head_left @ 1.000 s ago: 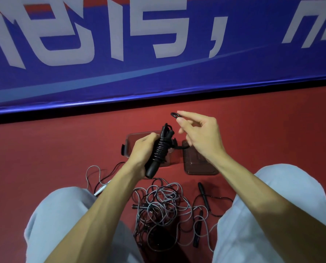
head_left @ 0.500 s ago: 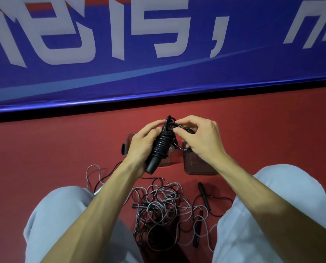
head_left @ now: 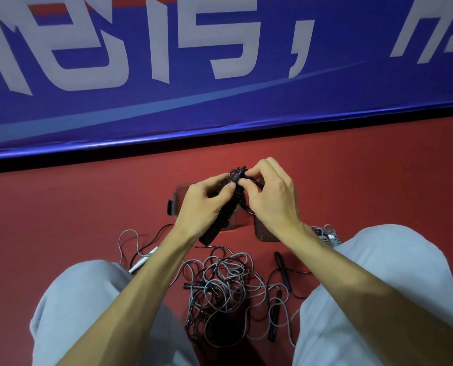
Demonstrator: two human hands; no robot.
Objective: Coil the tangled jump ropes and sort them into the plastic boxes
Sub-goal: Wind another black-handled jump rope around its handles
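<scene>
Head view looks down between my knees at the red floor point(head_left: 62, 212), and I take the tangle point(head_left: 220, 286) of grey and black ropes lying there as my mark. Beyond the tangle, raised off the floor, my left hand point(head_left: 204, 204) grips the black jump rope point(head_left: 221, 223). Its cord is wound in tight turns into one stubby bundle, and my fingers are curled round its upper half. My right hand point(head_left: 270, 199) is at the bundle's top end, fingers pinching the loose tail of cord point(head_left: 236, 174) that loops out there. Both hands are clenched on this one rope, and neither is free.

Under my hands, farther from me than the tangle, sit a plastic box point(head_left: 179, 196) beyond its left side and a second plastic box point(head_left: 263, 232) beyond its right side. My wrists hide much of both, and I cannot tell what is in them.

I judge that I am finishing this coil: the winding looks done and only the tail needs securing. The next move calls for tucking that tail under a turn so it locks, while my left fingers hold firm so the wraps do not spring loose. Then the bundle goes down into a box. The tangle, with a black handle point(head_left: 282, 268) just right of it and a white handle point(head_left: 143, 260) left of it, is not yet sorted.
</scene>
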